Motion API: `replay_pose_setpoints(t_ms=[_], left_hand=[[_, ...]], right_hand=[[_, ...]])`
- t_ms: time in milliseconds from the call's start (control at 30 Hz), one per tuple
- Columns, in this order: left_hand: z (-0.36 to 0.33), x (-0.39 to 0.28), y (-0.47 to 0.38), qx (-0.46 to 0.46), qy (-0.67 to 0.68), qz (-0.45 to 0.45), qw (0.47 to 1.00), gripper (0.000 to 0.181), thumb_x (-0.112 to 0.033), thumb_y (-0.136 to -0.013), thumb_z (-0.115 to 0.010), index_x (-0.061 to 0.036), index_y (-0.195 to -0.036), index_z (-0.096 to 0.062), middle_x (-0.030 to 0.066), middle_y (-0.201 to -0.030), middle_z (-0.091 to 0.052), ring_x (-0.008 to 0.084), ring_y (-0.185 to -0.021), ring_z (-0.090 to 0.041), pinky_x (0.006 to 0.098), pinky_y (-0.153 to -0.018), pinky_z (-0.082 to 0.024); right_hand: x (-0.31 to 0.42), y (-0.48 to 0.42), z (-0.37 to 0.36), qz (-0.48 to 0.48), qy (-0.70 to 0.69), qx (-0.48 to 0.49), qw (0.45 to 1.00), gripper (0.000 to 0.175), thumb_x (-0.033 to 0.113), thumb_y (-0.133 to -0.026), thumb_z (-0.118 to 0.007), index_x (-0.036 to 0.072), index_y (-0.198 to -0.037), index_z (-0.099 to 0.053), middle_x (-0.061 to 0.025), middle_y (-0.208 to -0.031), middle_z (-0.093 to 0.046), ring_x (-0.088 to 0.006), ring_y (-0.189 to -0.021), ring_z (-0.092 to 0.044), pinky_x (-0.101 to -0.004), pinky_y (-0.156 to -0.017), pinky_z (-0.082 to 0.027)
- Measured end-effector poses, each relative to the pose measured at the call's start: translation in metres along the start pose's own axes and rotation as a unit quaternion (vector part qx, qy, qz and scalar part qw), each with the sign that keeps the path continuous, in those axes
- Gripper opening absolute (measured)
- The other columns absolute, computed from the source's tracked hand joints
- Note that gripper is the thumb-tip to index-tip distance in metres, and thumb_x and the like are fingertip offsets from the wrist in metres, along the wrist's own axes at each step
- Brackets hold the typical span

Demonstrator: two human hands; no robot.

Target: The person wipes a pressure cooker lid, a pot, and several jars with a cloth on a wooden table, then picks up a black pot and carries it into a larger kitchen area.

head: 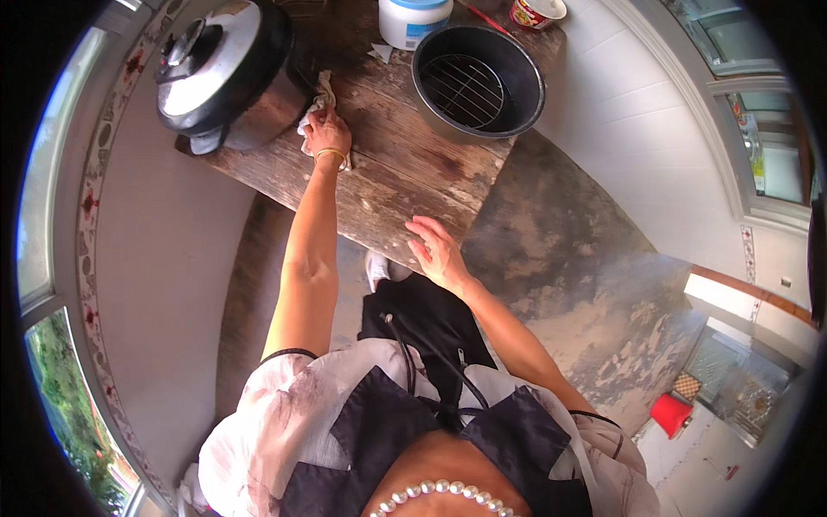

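My left hand [328, 134] presses a crumpled pale cloth [325, 90] onto the worn wooden table [394, 168], close beside a large electric pressure cooker [258, 119] with a shiny lid. Part of the cloth is hidden under the fingers. Over the table's front edge, my right hand [439, 253] hangs with its fingers apart and nothing in them. Beyond it stands a round dark pot [526, 97] with a wire rack [470, 90] inside.
At the table's back are a white tub [407, 22] with a blue lid, a red instant-noodle cup [535, 14] and a thin red stick [491, 21]. A pale scrap [382, 52] lies near the tub. White walls [594, 71] flank the table; the floor [555, 239] is stained.
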State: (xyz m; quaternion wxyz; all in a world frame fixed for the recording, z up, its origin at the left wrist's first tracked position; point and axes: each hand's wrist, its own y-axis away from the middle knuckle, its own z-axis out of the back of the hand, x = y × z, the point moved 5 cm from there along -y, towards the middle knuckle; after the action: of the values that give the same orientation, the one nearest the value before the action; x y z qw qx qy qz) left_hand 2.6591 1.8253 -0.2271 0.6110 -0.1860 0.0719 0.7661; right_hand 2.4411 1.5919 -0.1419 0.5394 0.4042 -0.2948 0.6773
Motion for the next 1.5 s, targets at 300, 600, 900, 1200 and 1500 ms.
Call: replay_pose_setpoints(t_ms=[300,600,900,1200,1500], left_hand=[[-0.036,-0.171,0.168,0.011,0.212,-0.12,0.97,0.044,0.003,-0.071,-0.056,-0.0101,-0.112,-0.064,0.0176,-0.095,-0.058,0.0365,-0.088,-0.058,0.0426,-0.079,-0.048],[-0.062,-0.327,0.257,0.331,0.581,0.053,0.742,0.032,-0.007,-0.087,-0.059,-0.0013,-0.119,-0.06,0.0045,-0.091,-0.064,0.0098,-0.083,-0.058,0.025,-0.074,-0.049],[-0.003,-0.273,0.176,0.048,0.646,0.394,0.652,0.066,-0.051,-0.083,-0.066,-0.0054,-0.126,-0.046,0.0121,-0.098,-0.058,0.022,-0.08,-0.064,0.0331,-0.066,-0.058],[-0.002,-0.241,0.105,0.098,0.69,0.405,0.592,0.025,-0.013,-0.088,-0.05,0.0082,-0.099,-0.058,0.0191,-0.08,-0.067,0.0262,-0.071,-0.069,0.0302,-0.057,-0.059],[0.067,-0.201,0.167,0.008,0.678,0.467,0.568,0.021,-0.002,-0.077,-0.051,0.0044,-0.097,-0.054,0.0148,-0.084,-0.064,0.0265,-0.067,-0.066,0.0354,-0.058,-0.059]], right_hand=[[-0.13,0.053,0.088,-0.255,-0.236,0.014,0.938,0.033,0.024,-0.097,-0.053,0.008,-0.125,-0.055,-0.009,-0.109,-0.064,-0.015,-0.089,-0.062,-0.0272,-0.071,-0.052],[-0.183,0.03,0.178,-0.355,-0.581,0.084,0.727,0.051,0.049,-0.093,-0.051,0.022,-0.135,-0.039,-0.0056,-0.123,-0.054,-0.0217,-0.105,-0.056,-0.041,-0.078,-0.051],[-0.179,-0.036,0.231,-0.254,-0.611,0.022,0.749,0.029,0.028,-0.094,-0.057,0.017,-0.12,-0.053,-0.0012,-0.105,-0.065,-0.0153,-0.091,-0.062,-0.0305,-0.068,-0.048],[-0.157,-0.115,0.245,-0.258,-0.524,0.01,0.812,0.025,0.026,-0.096,-0.054,0.018,-0.119,-0.054,0.0014,-0.108,-0.062,-0.0128,-0.09,-0.059,-0.03,-0.069,-0.049],[-0.143,-0.17,0.224,-0.268,-0.387,0.055,0.88,0.028,0.026,-0.095,-0.053,0.019,-0.122,-0.053,0.0008,-0.111,-0.061,-0.0145,-0.099,-0.058,-0.0334,-0.071,-0.048]])
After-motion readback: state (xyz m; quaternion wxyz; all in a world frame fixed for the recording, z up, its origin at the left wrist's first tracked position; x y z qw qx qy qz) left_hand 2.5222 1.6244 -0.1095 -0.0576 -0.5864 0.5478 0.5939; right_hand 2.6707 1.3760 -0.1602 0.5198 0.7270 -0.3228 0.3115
